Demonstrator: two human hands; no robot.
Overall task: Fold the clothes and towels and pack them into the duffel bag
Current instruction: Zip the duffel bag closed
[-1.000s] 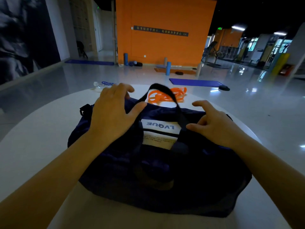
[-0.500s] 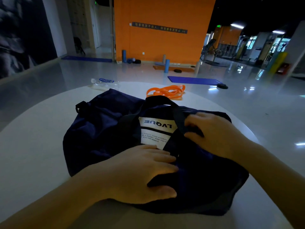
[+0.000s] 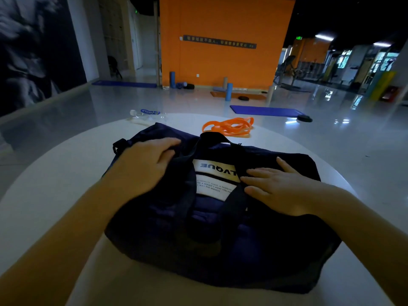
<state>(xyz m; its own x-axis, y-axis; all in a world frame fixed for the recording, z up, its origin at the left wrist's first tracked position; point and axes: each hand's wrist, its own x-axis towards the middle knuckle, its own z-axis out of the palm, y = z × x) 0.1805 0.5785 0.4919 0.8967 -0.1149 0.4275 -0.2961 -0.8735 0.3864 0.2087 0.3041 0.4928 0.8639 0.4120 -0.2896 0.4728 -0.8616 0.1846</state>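
A dark navy duffel bag (image 3: 220, 235) with a white label lies on the round white table (image 3: 44, 195), its black handles draped over the top. My left hand (image 3: 150, 160) rests on the bag's upper left part, fingers curled near the left handle strap. My right hand (image 3: 278, 186) lies flat on the right side of the bag, fingers stretched toward the label and touching the right strap. No clothes or towels are visible outside the bag.
Orange resistance bands (image 3: 229, 127) lie on the table behind the bag. A clear plastic water bottle (image 3: 148, 113) lies at the table's far left edge. Beyond are a shiny floor, blue mats (image 3: 265, 111), foam rollers and an orange wall.
My left hand moved from the bag's near front up to its upper left part. My right hand flattened out and slid slightly toward the label.
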